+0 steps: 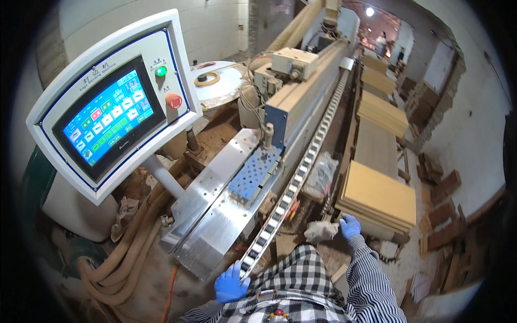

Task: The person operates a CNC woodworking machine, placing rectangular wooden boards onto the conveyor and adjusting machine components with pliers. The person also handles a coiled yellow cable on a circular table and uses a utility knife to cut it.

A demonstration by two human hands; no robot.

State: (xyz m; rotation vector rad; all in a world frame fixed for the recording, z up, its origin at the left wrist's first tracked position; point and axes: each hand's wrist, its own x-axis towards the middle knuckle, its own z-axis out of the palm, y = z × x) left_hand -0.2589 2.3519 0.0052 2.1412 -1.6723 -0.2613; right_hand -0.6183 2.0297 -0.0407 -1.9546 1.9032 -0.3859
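Observation:
My left hand (231, 283), in a blue glove, rests at the near end of a long rail of white and black rollers (277, 215). Its fingers are apart over the rail's end, with nothing held that I can see. My right hand (350, 226), gloved in blue too, is beside the near left corner of a stack of yellowish boards (379, 192). Its fingers reach forward, apparently empty; whether they touch the boards I cannot tell. A crumpled pale bag (321, 231) lies just left of that hand.
A control panel (113, 107) with a lit screen stands at left. Beyond a metal bed (215, 226) with a blue perforated plate (254, 176), the long machine (307, 102) runs away from me. More board stacks (381, 114) line the right. Thick hoses (126, 258) lie low left. A person (381, 43) is far back.

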